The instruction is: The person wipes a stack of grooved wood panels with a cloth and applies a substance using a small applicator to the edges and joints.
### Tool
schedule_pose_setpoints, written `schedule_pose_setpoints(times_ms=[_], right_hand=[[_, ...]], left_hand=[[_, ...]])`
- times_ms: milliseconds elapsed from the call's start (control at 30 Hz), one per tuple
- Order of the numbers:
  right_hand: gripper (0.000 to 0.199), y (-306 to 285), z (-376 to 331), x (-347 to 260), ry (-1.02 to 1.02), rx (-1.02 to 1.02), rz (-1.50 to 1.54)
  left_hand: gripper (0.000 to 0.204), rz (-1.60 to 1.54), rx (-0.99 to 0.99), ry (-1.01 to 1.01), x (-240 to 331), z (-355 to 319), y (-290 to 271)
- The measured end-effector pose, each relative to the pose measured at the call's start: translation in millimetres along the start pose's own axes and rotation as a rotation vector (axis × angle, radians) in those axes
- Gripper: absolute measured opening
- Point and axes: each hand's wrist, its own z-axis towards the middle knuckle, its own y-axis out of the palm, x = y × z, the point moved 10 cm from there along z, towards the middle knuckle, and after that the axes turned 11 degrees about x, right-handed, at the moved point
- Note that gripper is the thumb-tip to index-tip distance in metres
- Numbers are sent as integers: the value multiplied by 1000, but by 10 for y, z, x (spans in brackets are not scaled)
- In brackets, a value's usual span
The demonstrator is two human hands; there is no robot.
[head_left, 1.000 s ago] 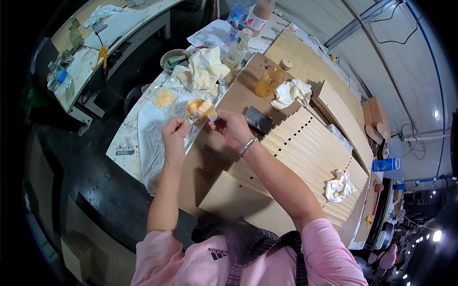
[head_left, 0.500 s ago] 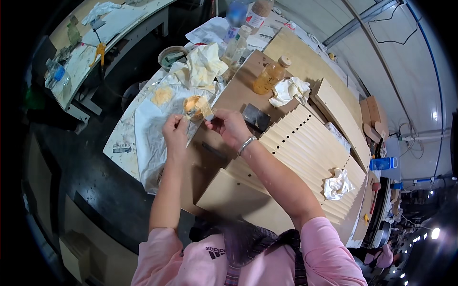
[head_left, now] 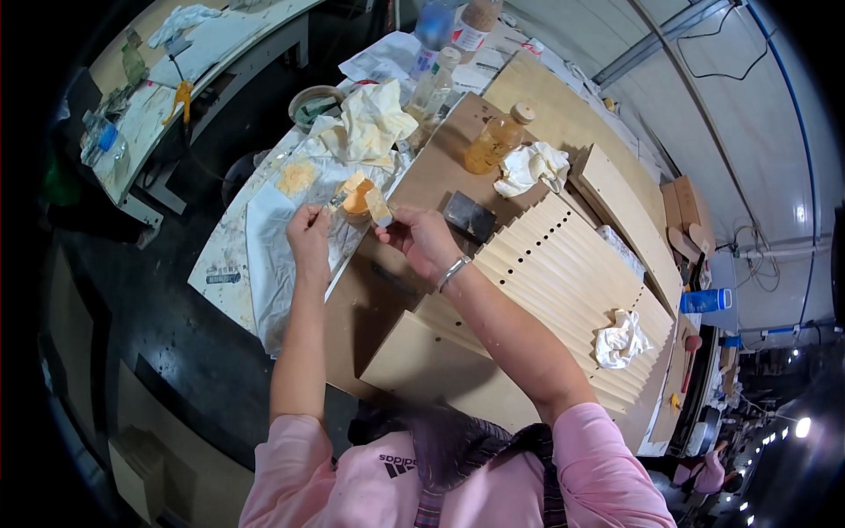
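Observation:
A small round tub of orange-tan filler paste [head_left: 357, 204] stands between my two hands. My right hand [head_left: 426, 243], with a bracelet at the wrist, pinches a flat scraper [head_left: 379, 211] smeared with the same paste, held at the tub's right side. My left hand [head_left: 308, 231] is closed in a pinch at the tub's left. A small flat blade [head_left: 336, 202], perhaps another scraper, shows at its fingertips, too small to name surely. Crumpled stained cloth [head_left: 374, 119] and white sheeting [head_left: 275, 233] lie beyond and left of the hands.
A row of ridged pale wooden strips [head_left: 546, 282] covers the right side of the bench. Near it are a dark block [head_left: 470, 216], an amber-liquid bottle [head_left: 497, 141] and crumpled paper [head_left: 533, 167]. More bottles [head_left: 433, 79] and a bowl [head_left: 315, 106] stand farther back.
My left hand has moved a little left and up, away from my right hand. The right scraper has tilted slightly, and more of the tub's paste shows between the hands.

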Motion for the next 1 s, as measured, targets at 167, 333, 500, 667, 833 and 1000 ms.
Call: schedule_pose_setpoints(times_ms=[167, 333, 500, 667, 833, 1000], right_hand=[[22, -95, 12, -47, -36, 21, 9], [25, -116, -142, -129, -1, -66, 55], [34, -237, -582, -353, -15, -243, 143], [34, -957, -1146, -554, -99, -251, 310], [42, -1978, -2051, -548, -319, -21, 472], [46, -3564, -3371, -86, -545, 345, 664]], left_hand=[[7, 103, -26, 23, -99, 79, 52], [6, 380, -37, 74, -144, 174, 52], [17, 689, 122, 317, 314, 47, -112], [17, 313, -187, 369, 626, -582, 579], [18, 314, -721, 398, 987, -1759, 1657], [32, 445, -1140, 846, 967, -3464, 2920]])
